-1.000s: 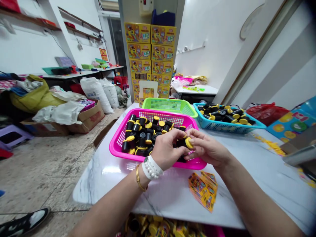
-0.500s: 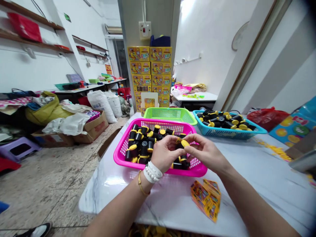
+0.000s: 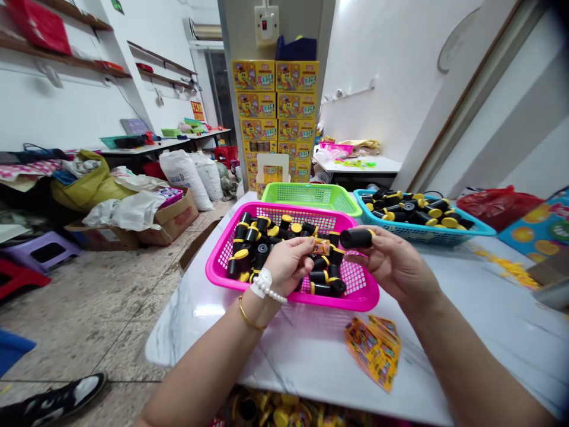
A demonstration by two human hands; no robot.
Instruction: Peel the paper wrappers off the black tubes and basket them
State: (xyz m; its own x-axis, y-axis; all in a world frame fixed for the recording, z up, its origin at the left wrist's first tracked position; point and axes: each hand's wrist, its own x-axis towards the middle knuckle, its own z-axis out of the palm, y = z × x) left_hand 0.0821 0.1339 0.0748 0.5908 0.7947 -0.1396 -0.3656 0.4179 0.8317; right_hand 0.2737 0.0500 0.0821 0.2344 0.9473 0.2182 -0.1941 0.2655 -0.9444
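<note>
My left hand (image 3: 288, 264) pinches a small orange printed sticker (image 3: 322, 247) over the middle of a pink basket (image 3: 291, 301). Between the fingers of my right hand (image 3: 393, 261) lies a black cylinder with a yellow cap (image 3: 357, 238), held sideways above the basket's right end, its black end pointing left. Several similar black and yellow cylinders (image 3: 262, 249) fill the basket below. On the white table in front of it, a fanned pile of orange printed stickers (image 3: 373, 350) lies near my right forearm.
Behind the pink basket stands a green basket (image 3: 311, 193). A blue basket (image 3: 413, 232) of black and yellow cylinders is at the back right, with small yellow pieces (image 3: 507, 267) nearby. Yellow printed boxes (image 3: 275, 107) are stacked against the pillar. More yellow parts (image 3: 284, 412) show below the table edge.
My hands have moved apart. The right one has turned the cylinder sideways and shifted it right, while the left holds the orange sticker away from it. The camera view has tilted down slightly.
</note>
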